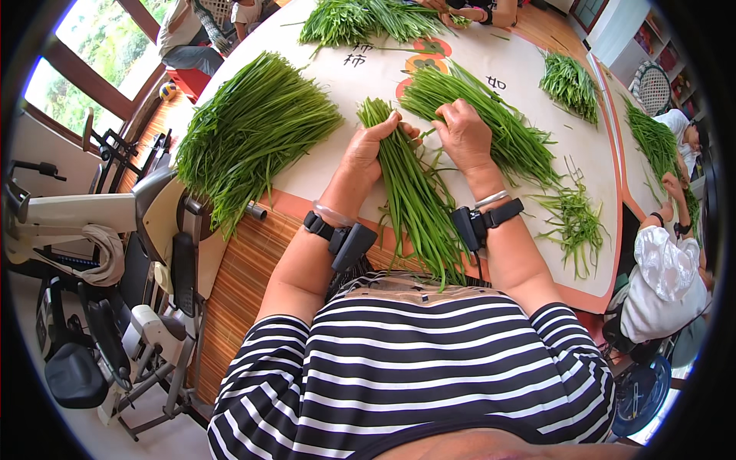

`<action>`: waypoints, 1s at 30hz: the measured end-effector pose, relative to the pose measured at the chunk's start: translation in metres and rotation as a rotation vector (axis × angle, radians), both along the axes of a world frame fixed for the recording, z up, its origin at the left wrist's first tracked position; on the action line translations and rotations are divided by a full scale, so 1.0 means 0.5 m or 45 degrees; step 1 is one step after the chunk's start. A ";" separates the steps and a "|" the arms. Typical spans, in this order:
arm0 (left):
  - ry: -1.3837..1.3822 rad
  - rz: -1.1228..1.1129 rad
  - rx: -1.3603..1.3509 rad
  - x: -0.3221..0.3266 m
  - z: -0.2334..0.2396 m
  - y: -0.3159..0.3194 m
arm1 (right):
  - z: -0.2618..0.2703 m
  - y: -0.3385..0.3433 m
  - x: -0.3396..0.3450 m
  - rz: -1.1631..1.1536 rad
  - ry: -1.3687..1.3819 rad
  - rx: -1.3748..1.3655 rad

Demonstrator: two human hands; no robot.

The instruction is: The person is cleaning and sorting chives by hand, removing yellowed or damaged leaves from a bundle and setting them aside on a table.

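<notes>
My left hand (pixel 374 144) grips a bunch of long green leaves, likely garlic chives (pixel 411 195), near its cut stem end; the leaf tips hang over the table edge against my striped shirt. My right hand (pixel 464 135) is raised just right of that bunch, thumb and fingertips pinched together; whether a leaf is between them I cannot tell. Behind and right of this hand lies a loose pile of the same greens (pixel 489 115). A larger pile (pixel 259 126) rests on the left of the table. Discarded-looking thin leaves (pixel 575 221) lie in a small heap at the right.
The pale table (pixel 356 75) has an orange border. More greens lie at its far side (pixel 368 20) and right (pixel 569 86). Other people's hands work at the far side; people also sit at far left and right. Exercise equipment (pixel 167 241) stands left of me.
</notes>
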State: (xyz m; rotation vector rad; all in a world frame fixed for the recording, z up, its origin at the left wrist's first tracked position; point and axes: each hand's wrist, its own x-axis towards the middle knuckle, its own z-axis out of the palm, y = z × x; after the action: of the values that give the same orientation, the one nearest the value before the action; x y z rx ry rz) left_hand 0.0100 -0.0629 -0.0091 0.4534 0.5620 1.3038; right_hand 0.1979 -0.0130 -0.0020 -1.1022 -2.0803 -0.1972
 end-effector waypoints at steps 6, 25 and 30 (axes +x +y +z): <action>0.030 -0.044 -0.046 -0.011 -0.021 0.013 | 0.014 -0.003 -0.008 0.138 0.293 -0.131; -0.019 -0.028 -0.020 -0.009 -0.021 0.011 | 0.001 -0.008 -0.004 0.008 0.111 -0.204; -0.006 -0.015 -0.070 -0.009 -0.026 0.019 | -0.006 0.006 0.001 0.078 0.293 -0.153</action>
State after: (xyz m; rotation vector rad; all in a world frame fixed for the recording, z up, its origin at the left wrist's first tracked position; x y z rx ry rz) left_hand 0.0056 -0.0535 -0.0221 0.4077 0.5892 1.2747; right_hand 0.1982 -0.0100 -0.0051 -1.0761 -1.9355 0.0822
